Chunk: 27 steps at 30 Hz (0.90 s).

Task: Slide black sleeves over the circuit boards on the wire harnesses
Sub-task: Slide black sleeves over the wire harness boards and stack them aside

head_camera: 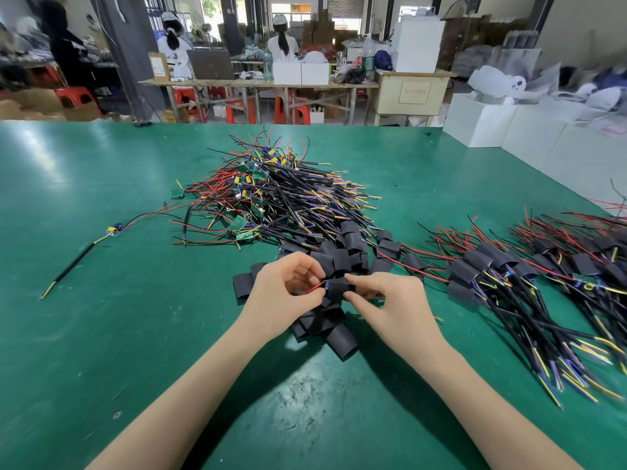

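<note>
Fingers (307,293) of my left hand (283,293) curl in and pinch a red wire (310,289) where it enters a black sleeve (336,288), and at the sleeve's left mouth a sliver of blue component shows; the circuit board itself is hidden inside, so I cannot tell how far it is covered. Those of my right hand (386,300) pinch the same sleeve from its other end, thumb and forefinger closed on the black tube. Both hands hover just above the green worktop (101,334).

Beneath and around them lies a loose heap of empty sleeves (325,327), flattened black tubes spilling toward me and away toward the wires. To my right, bundles of finished harnesses (502,286) lie side by side, each with a black sleeve near its red leads and long black cables ending in yellow and purple tips.

Farther off, in the middle of the worktop, sits a tangled pile of bare harnesses (271,195) with small green boards showing. One single harness (101,239) lies apart at the left.

Beyond the edge, white boxes (492,120) stand at the right; I cannot see inside them. Two open white cartons (300,73) rest on a far wooden table, contents hidden, and two seated people face away.
</note>
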### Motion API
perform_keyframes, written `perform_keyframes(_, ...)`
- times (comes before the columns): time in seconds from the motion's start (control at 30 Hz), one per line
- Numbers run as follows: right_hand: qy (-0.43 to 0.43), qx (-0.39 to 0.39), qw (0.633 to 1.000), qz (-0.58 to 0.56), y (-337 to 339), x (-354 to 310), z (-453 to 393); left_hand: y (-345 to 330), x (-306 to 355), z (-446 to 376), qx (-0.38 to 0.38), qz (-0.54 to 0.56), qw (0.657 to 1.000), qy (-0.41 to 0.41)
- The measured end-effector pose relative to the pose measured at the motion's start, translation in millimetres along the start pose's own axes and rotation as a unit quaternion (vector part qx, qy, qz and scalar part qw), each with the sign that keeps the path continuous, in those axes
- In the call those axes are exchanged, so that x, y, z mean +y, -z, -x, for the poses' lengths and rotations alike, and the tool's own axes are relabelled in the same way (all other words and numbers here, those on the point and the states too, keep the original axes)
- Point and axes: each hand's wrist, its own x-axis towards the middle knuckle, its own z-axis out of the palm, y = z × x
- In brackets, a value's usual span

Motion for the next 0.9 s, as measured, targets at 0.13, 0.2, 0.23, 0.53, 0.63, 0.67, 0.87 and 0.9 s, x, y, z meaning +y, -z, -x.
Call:
perform_keyframes(0.13,-0.018,0.011,1.0,-0.02,-1.0,0.9,-0.1,-0.8,-0.2,0.9,-0.004,0.009,1.0,-0.007)
perform_keyframes(0.2,-0.029,0.01,0.999,-0.038,-1.5,0.3,0.1,-1.3,-0.3,1.3,-0.012,0.005,1.0,-0.006)
perform_keyframes(0.23,-0.033,0.009,0.998,-0.044,-1.6,-0.1,0.1,-1.2,-0.4,1.3,-0.015,0.003,1.0,-0.006)
perform_keyframes(0.53,0.014,-0.037,0.992,0.119,3.0,-0.7,0.5,4.0,5.1,-1.3,-0.02,0.039,0.999,0.004)
perform_keyframes(0.63,0.04,-0.057,0.983,0.172,1.6,0.5,1.5,0.5,4.1,-0.4,-0.021,0.02,1.0,0.001)
perform_keyframes(0.67,0.046,-0.064,0.981,0.179,0.0,-0.3,2.1,-0.7,3.8,0.1,-0.02,0.017,1.0,0.0)
perform_keyframes(0.87,0.086,-0.099,0.966,0.224,-3.2,-5.2,-0.8,-0.2,4.0,-0.7,-0.015,0.042,0.999,0.019)
perform_keyframes(0.9,0.096,-0.098,0.964,0.23,-2.8,-5.1,-0.6,0.1,3.8,-0.6,-0.02,0.041,0.999,0.023)
